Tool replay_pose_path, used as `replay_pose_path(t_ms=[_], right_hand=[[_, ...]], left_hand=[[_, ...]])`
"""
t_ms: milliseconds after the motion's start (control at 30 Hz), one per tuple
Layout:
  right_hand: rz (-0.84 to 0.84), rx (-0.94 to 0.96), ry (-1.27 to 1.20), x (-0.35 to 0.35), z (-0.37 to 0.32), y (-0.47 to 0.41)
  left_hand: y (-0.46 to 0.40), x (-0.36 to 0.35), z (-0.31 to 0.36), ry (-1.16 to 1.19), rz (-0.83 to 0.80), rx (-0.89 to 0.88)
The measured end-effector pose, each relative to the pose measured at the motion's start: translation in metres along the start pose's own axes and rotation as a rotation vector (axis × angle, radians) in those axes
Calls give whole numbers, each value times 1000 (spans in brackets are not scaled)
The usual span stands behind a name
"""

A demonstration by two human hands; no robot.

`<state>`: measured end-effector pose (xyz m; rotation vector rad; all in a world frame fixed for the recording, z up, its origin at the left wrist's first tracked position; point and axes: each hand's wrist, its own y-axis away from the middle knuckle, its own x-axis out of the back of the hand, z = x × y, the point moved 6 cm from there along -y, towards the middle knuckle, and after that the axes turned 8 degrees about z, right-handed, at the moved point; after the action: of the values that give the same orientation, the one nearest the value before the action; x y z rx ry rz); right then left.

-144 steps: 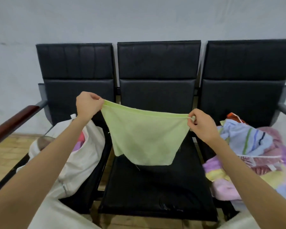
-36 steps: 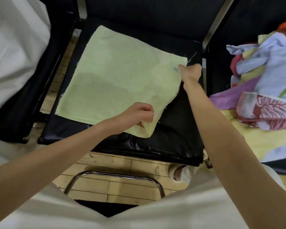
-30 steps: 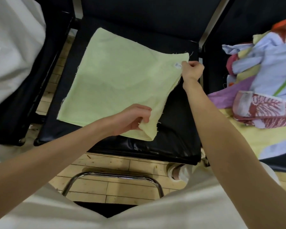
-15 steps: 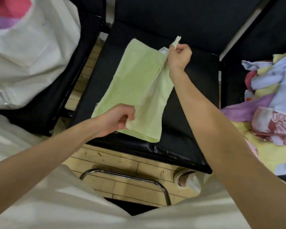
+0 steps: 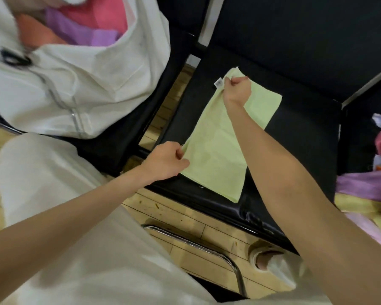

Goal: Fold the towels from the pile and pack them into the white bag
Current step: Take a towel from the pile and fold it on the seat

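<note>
Single head view (wide-angle), looking steeply down, close over black seat (image 5: 295, 119).

White tag (image 5: 218, 82) on green towel (image 5: 216, 150): print unreadable.

Both bare arms reach forward, each of the hands closed in a pinch.

The left hand (image 5: 166, 162) is nearer to the body, with fingers curled and the thumb pressed against them, knuckles up. The right arm is stretched further out and crosses a little to the left; the right hand (image 5: 237, 89) is closed like a fist, wrist bent.
</note>
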<state>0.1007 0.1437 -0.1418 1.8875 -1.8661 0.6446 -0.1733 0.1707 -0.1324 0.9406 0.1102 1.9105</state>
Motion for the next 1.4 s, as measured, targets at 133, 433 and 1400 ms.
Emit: replay_pose_path(t_ms=[133,433,1400], right_hand=[[-51,38,3,18,8,28],[-361,270,99,110,66,141],[-426,342,346,202,105,180]], left_hand=[[2,7,-1,-167,153,-133],[24,-5,29,-378,135,-666],[35,-35,35,-569,10,-800]])
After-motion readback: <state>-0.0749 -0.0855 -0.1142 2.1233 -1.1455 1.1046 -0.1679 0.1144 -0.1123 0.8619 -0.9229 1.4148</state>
